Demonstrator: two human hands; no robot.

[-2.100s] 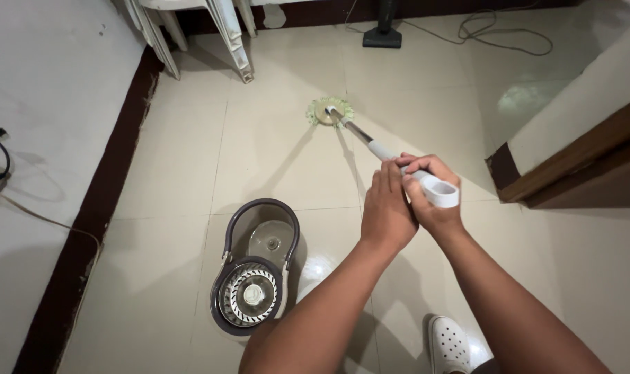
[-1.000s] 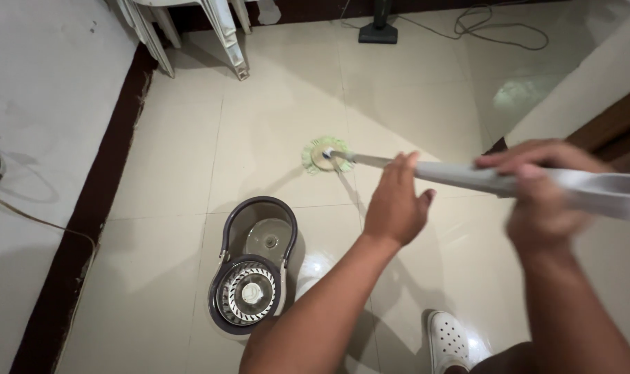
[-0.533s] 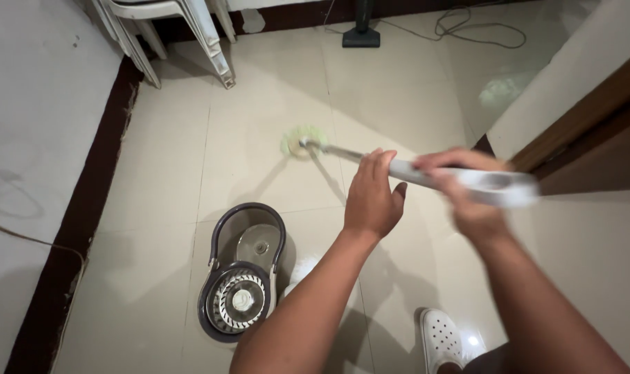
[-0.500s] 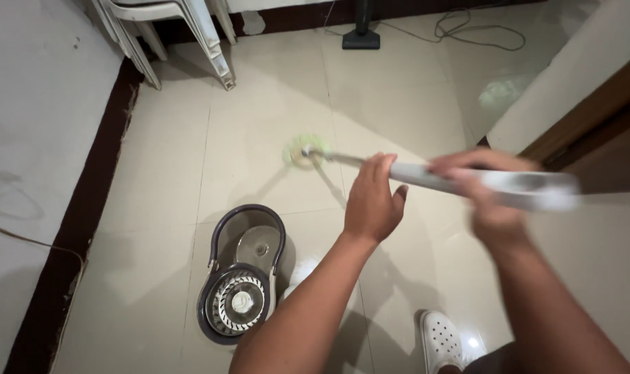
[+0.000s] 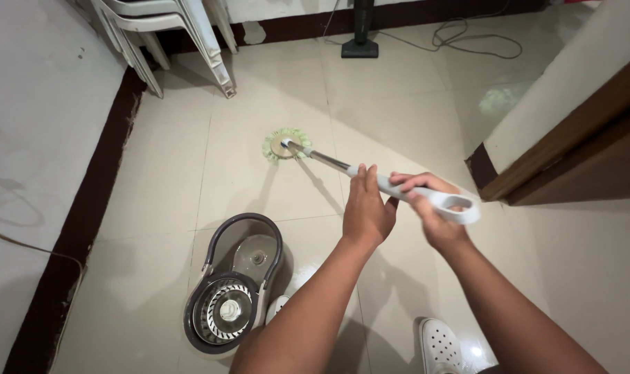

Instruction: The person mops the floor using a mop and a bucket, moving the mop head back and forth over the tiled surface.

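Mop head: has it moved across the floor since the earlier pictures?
Yes. The mop head now lies farther from the spin bucket, out toward the stacked white chairs, than half a second ago, when it sat close above the bucket's rim.

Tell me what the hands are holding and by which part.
Both hands hold the mop by the white upper end of its handle: the left hand lower on the shaft, the right hand just below the looped end.

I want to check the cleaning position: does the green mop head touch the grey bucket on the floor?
Apart. The head view shows the green mop head lying flat on the tiles, with a clear stretch of bare floor between it and the grey bucket nearer the person.
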